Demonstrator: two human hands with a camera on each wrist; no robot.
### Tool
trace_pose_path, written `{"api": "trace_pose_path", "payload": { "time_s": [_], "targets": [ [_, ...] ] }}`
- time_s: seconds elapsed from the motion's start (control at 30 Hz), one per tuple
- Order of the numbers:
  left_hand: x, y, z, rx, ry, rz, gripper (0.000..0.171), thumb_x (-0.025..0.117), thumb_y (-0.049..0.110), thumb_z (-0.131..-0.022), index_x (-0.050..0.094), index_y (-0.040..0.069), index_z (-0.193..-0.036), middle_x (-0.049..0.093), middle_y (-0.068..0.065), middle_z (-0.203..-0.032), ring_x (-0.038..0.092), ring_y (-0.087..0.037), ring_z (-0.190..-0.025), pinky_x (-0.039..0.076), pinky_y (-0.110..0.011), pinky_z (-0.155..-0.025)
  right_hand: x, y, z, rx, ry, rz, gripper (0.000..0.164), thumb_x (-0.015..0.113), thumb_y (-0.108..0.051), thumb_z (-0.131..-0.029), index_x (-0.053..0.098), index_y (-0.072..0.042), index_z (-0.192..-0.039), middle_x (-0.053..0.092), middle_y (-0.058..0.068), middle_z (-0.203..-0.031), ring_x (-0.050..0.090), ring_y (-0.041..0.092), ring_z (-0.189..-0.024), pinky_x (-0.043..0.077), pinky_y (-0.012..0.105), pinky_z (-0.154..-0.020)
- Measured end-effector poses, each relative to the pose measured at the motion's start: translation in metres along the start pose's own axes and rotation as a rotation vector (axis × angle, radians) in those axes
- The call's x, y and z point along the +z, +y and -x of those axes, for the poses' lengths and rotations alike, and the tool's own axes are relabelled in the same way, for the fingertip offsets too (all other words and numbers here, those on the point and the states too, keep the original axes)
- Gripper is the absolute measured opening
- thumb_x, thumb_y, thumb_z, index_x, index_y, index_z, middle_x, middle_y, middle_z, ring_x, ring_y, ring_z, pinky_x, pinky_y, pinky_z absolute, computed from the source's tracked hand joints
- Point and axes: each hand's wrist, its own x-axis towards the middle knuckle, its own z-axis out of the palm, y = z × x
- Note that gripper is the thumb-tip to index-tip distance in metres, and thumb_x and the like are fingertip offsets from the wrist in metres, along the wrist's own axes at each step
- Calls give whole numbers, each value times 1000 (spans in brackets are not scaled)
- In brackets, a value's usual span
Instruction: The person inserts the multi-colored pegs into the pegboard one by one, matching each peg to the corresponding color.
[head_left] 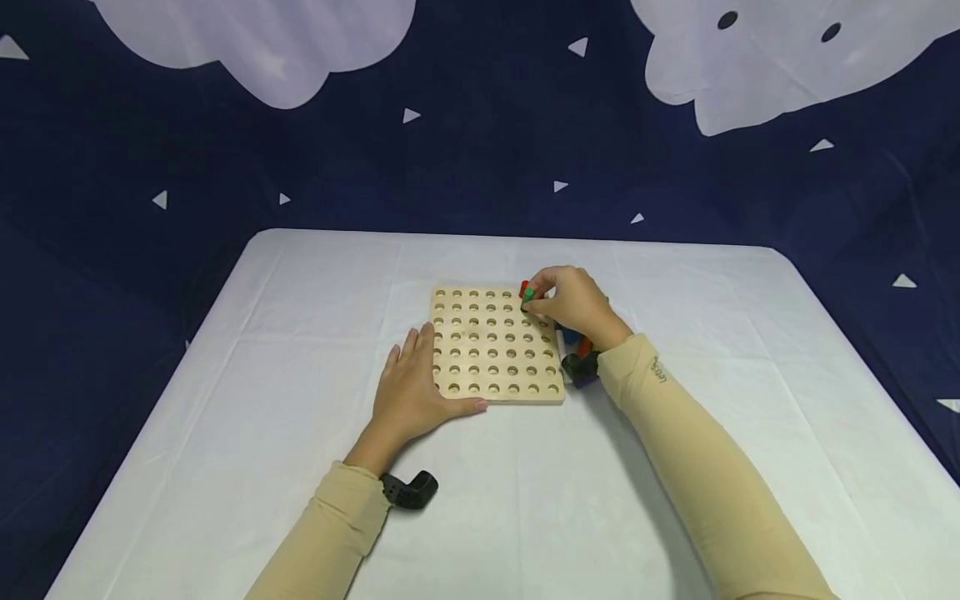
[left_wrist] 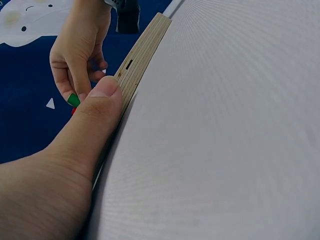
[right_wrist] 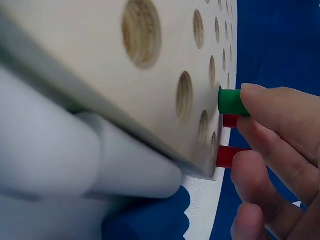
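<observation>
A square wooden board (head_left: 482, 344) with rows of round holes lies flat on the table. Along its left edge rest the straight fingers of my left hand (head_left: 412, 396), while the thumb (left_wrist: 102, 107) lies at the front edge. Near the far right corner, my right hand (head_left: 572, 298) pinches a green peg (right_wrist: 230, 102) between thumb and fingers. The peg's lower end is at a hole, its tip hidden in the right wrist view. Two red pegs stand close by in the board, one red peg (right_wrist: 227, 156) nearer the corner and another red peg (right_wrist: 230, 121) behind the green one.
Beside the board's right edge lie white pegs (right_wrist: 137, 157) and blue pegs (right_wrist: 150, 215), partly covered by my right wrist in the head view. An orange-red piece (head_left: 585, 347) is there too. A white cloth (head_left: 300, 375) covers the table, before a dark blue backdrop (head_left: 480, 167).
</observation>
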Motion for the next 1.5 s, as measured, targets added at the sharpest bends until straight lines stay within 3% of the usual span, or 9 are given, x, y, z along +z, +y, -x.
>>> {"api": "trace_pose_path", "payload": {
  "time_s": [0.4, 0.8, 1.1, 1.33, 1.5],
  "targets": [
    [2, 0, -1, 2, 0, -5, 145, 73, 84, -57, 6, 6, -159, 14, -14, -166, 9, -28, -155, 5, -47, -125, -3, -2, -3, 2, -8, 66, 17, 79, -23, -85, 71, -14, -96, 71, 3, -97, 61, 21, -83, 47, 34, -70],
    [3, 0, -1, 4, 3, -3, 145, 72, 85, -56, 7, 6, -159, 14, -14, -166, 9, -28, -155, 6, -47, -125, -4, -2, 0, 25, -35, 57, 17, 81, -25, -83, 70, -15, -92, 71, 3, -98, 61, 21, -83, 48, 35, -71],
    [4, -1, -1, 0, -4, -6, 146, 72, 85, -57, 6, 6, -159, 13, -15, -166, 8, -28, -155, 5, -47, -125, -9, 6, 3, 31, -71, 16, 23, 79, -25, -86, 72, -12, -103, 72, 5, -101, 62, 22, -91, 49, 37, -80],
    [2, -1, 0, -1, 2, -11, 145, 72, 85, -57, 6, 6, -159, 12, -14, -166, 8, -28, -155, 5, -47, -125, -36, 30, 16, 72, 53, -134, 25, 73, -31, -91, 72, -12, -108, 71, 8, -107, 57, 24, -81, 47, 33, -69],
    [1, -1, 0, 0, -6, -9, 145, 71, 85, -57, 5, 6, -159, 11, -14, -166, 7, -29, -155, 5, -48, -125, -49, 61, 36, 132, 74, -117, 32, 66, -36, -95, 70, -12, -116, 68, 11, -114, 56, 24, -85, 46, 30, -70]
  ]
}}
